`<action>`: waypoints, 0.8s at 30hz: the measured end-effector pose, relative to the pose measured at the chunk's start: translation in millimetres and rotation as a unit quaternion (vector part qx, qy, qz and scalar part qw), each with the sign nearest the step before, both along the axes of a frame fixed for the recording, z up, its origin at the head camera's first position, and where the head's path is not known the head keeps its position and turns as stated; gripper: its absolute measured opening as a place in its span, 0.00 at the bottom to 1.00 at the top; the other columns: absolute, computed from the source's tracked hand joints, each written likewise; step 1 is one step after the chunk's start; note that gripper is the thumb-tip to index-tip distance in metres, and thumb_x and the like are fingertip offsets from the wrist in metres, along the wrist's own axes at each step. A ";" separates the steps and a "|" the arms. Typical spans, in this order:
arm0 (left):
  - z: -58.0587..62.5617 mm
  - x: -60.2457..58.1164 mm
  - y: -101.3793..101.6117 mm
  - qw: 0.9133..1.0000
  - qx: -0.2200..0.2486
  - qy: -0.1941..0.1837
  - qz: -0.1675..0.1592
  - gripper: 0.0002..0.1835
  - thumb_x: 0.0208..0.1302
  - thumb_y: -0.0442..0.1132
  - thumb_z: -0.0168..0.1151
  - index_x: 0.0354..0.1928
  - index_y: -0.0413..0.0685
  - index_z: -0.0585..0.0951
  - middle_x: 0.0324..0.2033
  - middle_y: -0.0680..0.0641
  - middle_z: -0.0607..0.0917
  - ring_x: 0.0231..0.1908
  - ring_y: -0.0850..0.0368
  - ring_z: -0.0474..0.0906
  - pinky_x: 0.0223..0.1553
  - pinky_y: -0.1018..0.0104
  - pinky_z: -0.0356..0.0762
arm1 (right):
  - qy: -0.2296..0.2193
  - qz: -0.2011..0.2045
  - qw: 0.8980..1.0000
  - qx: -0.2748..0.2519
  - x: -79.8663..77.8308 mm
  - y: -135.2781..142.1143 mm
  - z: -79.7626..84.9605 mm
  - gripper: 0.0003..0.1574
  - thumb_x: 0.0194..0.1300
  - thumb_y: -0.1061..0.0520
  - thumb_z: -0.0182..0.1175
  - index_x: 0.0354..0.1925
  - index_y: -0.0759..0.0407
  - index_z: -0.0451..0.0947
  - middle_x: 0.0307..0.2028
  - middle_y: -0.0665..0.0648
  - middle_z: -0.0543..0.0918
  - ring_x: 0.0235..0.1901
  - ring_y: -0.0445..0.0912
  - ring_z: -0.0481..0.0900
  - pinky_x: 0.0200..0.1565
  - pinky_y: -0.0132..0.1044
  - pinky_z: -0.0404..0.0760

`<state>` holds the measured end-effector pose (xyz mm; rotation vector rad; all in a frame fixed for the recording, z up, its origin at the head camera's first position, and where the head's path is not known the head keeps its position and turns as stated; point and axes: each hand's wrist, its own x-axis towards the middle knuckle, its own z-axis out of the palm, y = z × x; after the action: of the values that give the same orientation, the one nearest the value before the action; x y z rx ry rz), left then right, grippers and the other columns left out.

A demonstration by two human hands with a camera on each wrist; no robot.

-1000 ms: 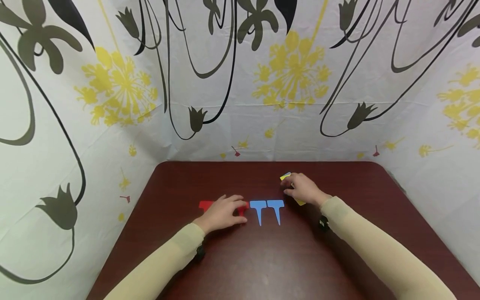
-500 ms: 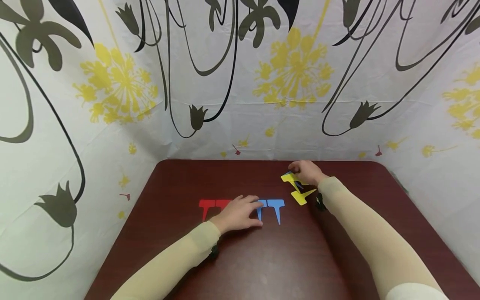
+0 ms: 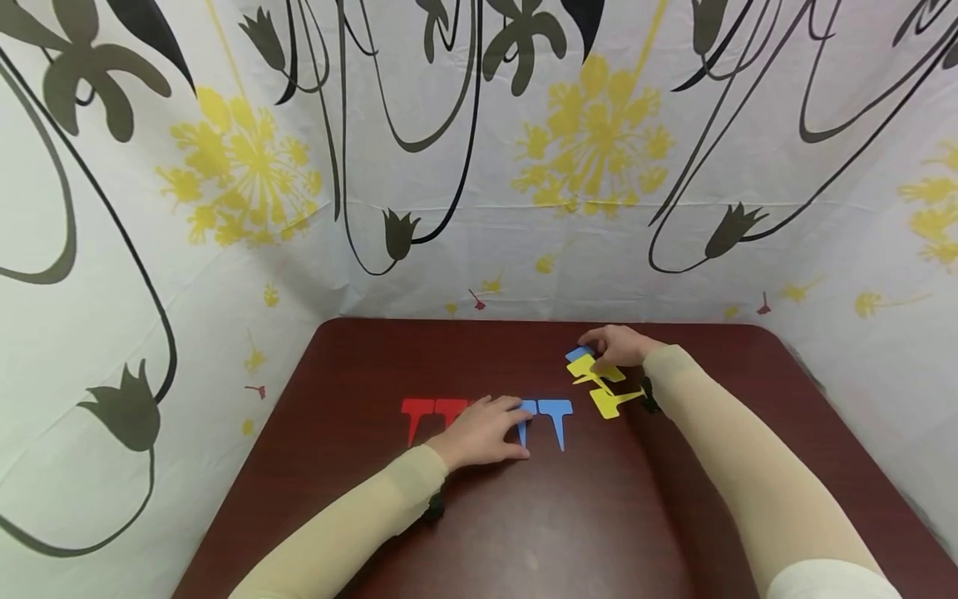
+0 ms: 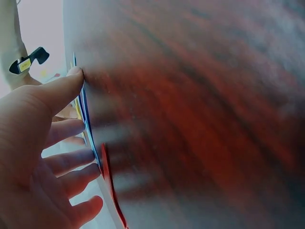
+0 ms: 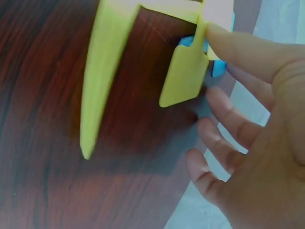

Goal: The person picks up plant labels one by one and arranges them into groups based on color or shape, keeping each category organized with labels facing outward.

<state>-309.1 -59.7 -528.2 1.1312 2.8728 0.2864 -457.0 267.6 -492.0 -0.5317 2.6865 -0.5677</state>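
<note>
Flat T-shaped plant labels lie on the dark red-brown table. In the head view, red labels [image 3: 417, 408] and blue labels [image 3: 555, 408] form a row, stems toward me. My left hand [image 3: 486, 433] spreads over the middle of that row, fingers fairly straight, touching the labels and hiding some. Farther back on the right, my right hand [image 3: 619, 345] is at a loose pile, its thumb and index finger pinching a yellow label [image 5: 186, 76]. Beneath and behind show a blue label [image 3: 579, 355] and more yellow. One yellow label [image 3: 606, 403] lies nearest me, stem pointing right.
The table [image 3: 539, 516] has rounded far corners. A patterned white cloth [image 3: 449, 191] hangs close behind its far edge and along both sides. Dark wrist-worn devices sit under both sleeves.
My left hand has slid right along the row, from the red labels toward the blue ones. My right hand has moved farther back over the pile, and yellow labels there have shifted, uncovering more blue.
</note>
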 end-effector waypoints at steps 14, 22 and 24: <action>1.9 0.6 3.7 1.000 -0.001 0.006 0.014 0.32 0.67 0.61 0.63 0.69 0.59 0.75 0.69 0.48 0.71 0.69 0.54 0.65 0.70 0.46 0.59 | 0.021 -0.007 1.000 -0.003 5.1 4.8 -4.6 0.39 0.61 0.53 0.73 0.67 0.63 0.72 0.41 0.60 0.78 0.39 0.51 0.75 0.37 0.42 0.77; 4.6 1.1 2.2 1.000 -0.001 0.003 0.015 0.32 0.66 0.61 0.64 0.69 0.57 0.76 0.69 0.48 0.72 0.69 0.54 0.66 0.70 0.47 0.59 | -0.032 0.033 0.999 0.025 14.6 29.6 10.9 0.46 0.54 0.77 0.57 0.72 0.62 0.67 0.47 0.66 0.76 0.39 0.54 0.72 0.29 0.38 0.71; 5.0 1.0 0.4 1.000 0.000 0.000 0.017 0.32 0.66 0.61 0.64 0.69 0.57 0.76 0.69 0.48 0.72 0.69 0.54 0.67 0.71 0.47 0.59 | -0.014 0.030 0.999 0.030 15.3 31.1 11.9 0.41 0.58 0.75 0.57 0.70 0.64 0.68 0.48 0.66 0.79 0.39 0.54 0.76 0.31 0.39 0.75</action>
<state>-308.0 -59.3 -523.2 1.0821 2.8946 0.2886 -441.7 298.7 -480.1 -0.5824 2.6418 -0.4731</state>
